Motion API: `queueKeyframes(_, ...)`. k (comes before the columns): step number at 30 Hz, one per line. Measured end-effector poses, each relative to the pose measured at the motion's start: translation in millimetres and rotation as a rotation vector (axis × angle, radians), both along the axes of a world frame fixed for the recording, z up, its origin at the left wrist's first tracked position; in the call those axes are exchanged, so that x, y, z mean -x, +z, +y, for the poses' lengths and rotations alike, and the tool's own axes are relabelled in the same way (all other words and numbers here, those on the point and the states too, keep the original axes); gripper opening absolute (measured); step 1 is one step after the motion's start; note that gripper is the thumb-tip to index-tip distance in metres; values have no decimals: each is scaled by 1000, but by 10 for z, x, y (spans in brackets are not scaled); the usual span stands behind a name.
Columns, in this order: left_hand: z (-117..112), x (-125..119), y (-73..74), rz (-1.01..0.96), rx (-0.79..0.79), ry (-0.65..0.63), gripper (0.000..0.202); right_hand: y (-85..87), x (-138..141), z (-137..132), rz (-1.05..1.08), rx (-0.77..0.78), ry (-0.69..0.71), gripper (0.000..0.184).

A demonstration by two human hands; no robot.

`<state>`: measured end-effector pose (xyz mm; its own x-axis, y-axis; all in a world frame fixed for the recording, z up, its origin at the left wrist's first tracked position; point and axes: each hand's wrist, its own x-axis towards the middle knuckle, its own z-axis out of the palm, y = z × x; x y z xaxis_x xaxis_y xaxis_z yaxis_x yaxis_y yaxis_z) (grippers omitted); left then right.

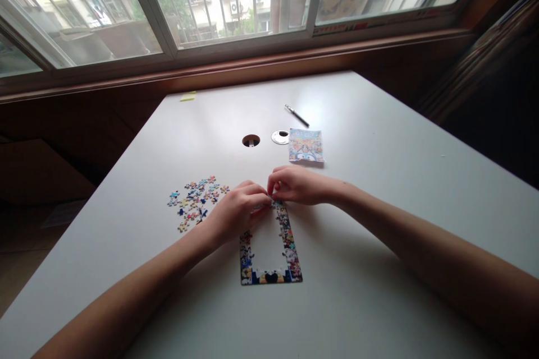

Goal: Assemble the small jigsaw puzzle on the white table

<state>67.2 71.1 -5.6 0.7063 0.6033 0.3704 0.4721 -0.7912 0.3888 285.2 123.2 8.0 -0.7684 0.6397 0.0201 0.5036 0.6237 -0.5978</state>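
A jigsaw puzzle border [290,244] lies on the white table, its joined edge pieces framing a bare middle. At its far edge, my left hand [242,207] rests over the upper left corner with fingers bent and fingertips pressed down on the border. My right hand [295,184] meets it at the upper right corner, thumb and forefinger pinched close to a puzzle piece [276,202]. Whether that piece is gripped or only touched is hard to see. To the left of my left hand lie several loose puzzle pieces [197,199] in a scattered heap.
Beyond my right hand lies a printed picture packet [306,146], partly over a round metal cover [279,137]. A cable hole [251,141] opens in the table [357,297]. Farther back are a pen [297,115] and a yellow sticky note [188,96], below the window.
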Motion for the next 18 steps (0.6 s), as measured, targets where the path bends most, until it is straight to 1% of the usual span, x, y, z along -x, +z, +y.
queueKeyframes(4,-5,-7,-2,19,-19,7,10,-11,-3,0,5,2,-9,9)
queueKeyframes(10,-15,-10,-9,28,-37,-1,14,-11,-18,-1,28,60,-14,11)
queueKeyframes(18,-20,-16,7,27,-32,-7,15,-31,-22,11,25,54,-12,13)
